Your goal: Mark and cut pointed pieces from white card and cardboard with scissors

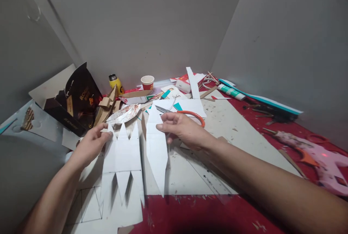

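Paper-cutting stage, shapes being sorted. Left hand (91, 145) pinches the spiked white cutout (122, 154); right hand (182, 129) pinches the pointed paper strip (157, 150) above the table (244, 125), scissors (190, 113) beneath it. Next, probably: careful alignment of pieces.

A white pointed paper strip (157, 150) and a white zigzag-edged paper cutout (122, 154) are lying over a red table (206, 216), which is showing pale specks. The scissors (187, 114) are showing orange handles. A paper cup (147, 82) is showing red below a white rim. A yellow bottle (115, 83) is wearing a dark cap. A dark brown carton (78, 100) is carrying gold lettering. A glue gun (318, 161) is looking pink with orange trim.
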The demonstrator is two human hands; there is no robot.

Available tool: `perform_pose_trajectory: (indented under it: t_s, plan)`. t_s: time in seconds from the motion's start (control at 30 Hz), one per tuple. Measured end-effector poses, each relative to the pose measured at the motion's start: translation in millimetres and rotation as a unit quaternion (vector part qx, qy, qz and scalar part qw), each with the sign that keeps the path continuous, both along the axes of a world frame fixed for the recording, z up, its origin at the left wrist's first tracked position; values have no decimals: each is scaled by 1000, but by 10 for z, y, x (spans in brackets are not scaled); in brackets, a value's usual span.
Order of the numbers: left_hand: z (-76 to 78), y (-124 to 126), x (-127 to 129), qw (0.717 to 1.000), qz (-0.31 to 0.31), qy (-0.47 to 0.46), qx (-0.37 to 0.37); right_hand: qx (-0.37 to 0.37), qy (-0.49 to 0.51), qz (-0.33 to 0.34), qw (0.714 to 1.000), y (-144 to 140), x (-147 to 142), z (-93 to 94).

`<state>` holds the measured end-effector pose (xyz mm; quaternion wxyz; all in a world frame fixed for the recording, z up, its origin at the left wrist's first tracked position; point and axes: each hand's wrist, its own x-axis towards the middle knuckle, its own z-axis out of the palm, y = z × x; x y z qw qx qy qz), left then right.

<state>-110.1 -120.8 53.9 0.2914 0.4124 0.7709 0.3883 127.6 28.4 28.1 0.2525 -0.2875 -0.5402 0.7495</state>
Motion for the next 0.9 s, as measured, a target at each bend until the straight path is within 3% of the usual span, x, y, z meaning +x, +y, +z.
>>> perform_pose_trajectory:
  t_s: [0.2,0.33,0.47,0.67,0.9]
  plan:
    - [232,-94,323,994,7,58,94,-2,27,82,996,-275,33,159]
    - [276,-60,576,990,-16,54,131,12,16,134,991,-472,42,206]
    - [244,26,716,990,-14,-34,140,47,-6,100,994,-515,48,206]
    - [107,177,699,970,-18,-224,95,92,-42,41,994,-379,65,178]
    - [-74,285,686,961,-6,-257,98,147,-57,-11,987,-280,103,198]
